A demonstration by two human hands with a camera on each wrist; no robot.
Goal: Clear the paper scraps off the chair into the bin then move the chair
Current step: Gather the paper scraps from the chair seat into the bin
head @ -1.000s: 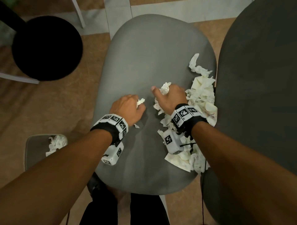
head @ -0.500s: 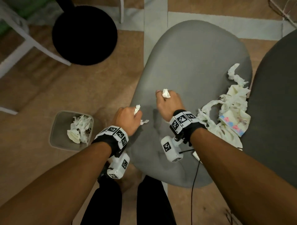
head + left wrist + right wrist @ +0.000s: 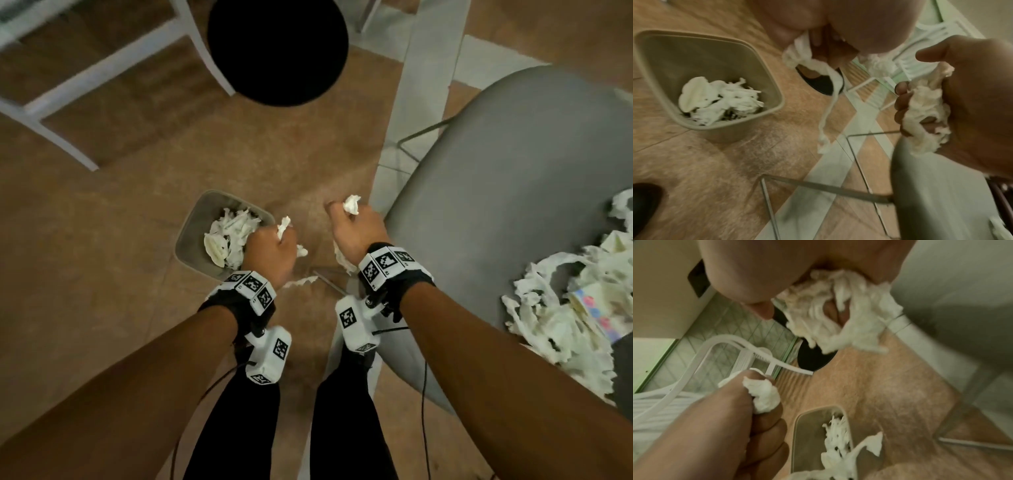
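Both fists clutching paper scraps (image 3: 351,205), beside bin (image 3: 191,236)

One grey padded chair (image 3: 507,192), one beige plastic bin (image 3: 191,236), one black round stool (image 3: 277,48), two fists (image 3: 270,253) (image 3: 352,229) clutching white paper scraps (image 3: 351,204).

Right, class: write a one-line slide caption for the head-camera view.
Both hands, left hand and right hand, carry paper scraps toward the bin; more remain on the chair.

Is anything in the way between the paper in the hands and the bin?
Nothing visible. The bin sits open on the floor, with no lid. The left hand, gripping scraps, is at its rim; the right hand has only bare floor to cross.
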